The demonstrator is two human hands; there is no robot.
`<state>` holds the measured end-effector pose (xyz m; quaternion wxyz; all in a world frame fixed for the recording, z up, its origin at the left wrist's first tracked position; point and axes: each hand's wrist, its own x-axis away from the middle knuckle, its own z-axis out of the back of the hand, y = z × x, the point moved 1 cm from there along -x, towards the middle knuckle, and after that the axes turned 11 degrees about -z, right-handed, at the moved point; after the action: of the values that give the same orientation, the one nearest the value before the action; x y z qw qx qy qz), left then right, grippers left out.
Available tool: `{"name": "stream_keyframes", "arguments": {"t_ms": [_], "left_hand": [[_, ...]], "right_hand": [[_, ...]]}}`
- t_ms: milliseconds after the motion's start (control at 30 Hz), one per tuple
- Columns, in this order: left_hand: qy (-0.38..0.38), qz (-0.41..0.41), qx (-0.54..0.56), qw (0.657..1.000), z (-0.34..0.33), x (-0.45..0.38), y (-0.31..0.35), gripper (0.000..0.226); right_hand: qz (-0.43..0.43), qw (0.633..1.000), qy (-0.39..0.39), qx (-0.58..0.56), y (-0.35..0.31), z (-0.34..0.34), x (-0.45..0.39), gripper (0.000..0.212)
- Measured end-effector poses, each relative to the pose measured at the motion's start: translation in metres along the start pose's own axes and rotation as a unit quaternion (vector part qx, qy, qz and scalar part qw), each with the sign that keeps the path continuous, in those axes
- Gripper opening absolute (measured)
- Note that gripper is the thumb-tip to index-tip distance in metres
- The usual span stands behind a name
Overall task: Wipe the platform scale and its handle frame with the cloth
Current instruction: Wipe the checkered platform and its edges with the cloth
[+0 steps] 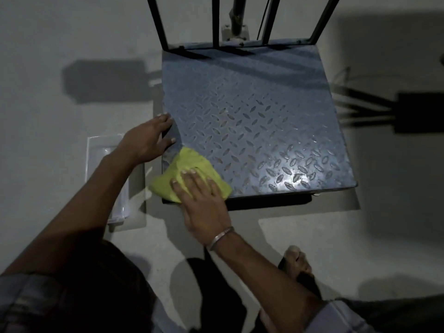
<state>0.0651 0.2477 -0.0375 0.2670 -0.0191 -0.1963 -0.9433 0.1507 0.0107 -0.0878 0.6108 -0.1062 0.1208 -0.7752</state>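
The platform scale [259, 121] is a square steel deck with a diamond tread pattern, standing on the floor in the middle of the view. Its black handle frame [158, 22] rises from the far edge as several upright bars. A yellow-green cloth [192, 164] lies crumpled on the deck's near left corner. My right hand [201, 203] lies flat on the cloth with fingers spread, pressing it down. My left hand [149, 140] rests on the deck's left edge just beyond the cloth, fingers curled over the rim.
A white rectangular tray [101, 150] lies on the floor left of the scale, partly under my left forearm. A grey post on a white base [236, 27] stands behind the frame. My bare foot [296, 263] is on the floor at lower right.
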Motion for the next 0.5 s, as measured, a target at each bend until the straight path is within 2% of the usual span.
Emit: {"name": "stream_keyframes", "arguments": {"t_ms": [100, 200, 267, 333, 400, 467, 500], "left_hand": [[-0.002, 0.001, 0.011, 1.000, -0.003, -0.002, -0.005, 0.064], [-0.013, -0.008, 0.002, 1.000, -0.009, -0.008, -0.006, 0.065], [-0.009, -0.005, -0.016, 1.000, -0.013, -0.011, -0.001, 0.066], [0.010, -0.015, -0.054, 0.998, -0.018, -0.013, 0.003, 0.062], [0.032, -0.037, -0.084, 0.995, -0.023, -0.015, 0.008, 0.057], [0.045, -0.047, -0.091, 0.994, -0.029, -0.017, 0.017, 0.058], [0.050, -0.049, -0.090, 0.994, -0.033, -0.020, 0.024, 0.059]], "right_hand": [[-0.121, 0.991, 0.042, 0.035, 0.063, 0.019, 0.010, 0.059], [-0.304, 0.945, 0.115, 0.030, 0.113, 0.040, 0.006, 0.054], [-0.371, 0.915, 0.160, -0.003, 0.126, 0.048, 0.000, 0.051], [-0.320, 0.930, 0.180, -0.029, 0.120, 0.051, -0.003, 0.052], [-0.192, 0.965, 0.168, -0.059, 0.096, 0.048, -0.003, 0.053], [-0.090, 0.989, 0.099, -0.065, 0.073, 0.042, -0.002, 0.054], [-0.067, 0.994, 0.067, -0.049, 0.069, 0.039, -0.001, 0.054]]}}
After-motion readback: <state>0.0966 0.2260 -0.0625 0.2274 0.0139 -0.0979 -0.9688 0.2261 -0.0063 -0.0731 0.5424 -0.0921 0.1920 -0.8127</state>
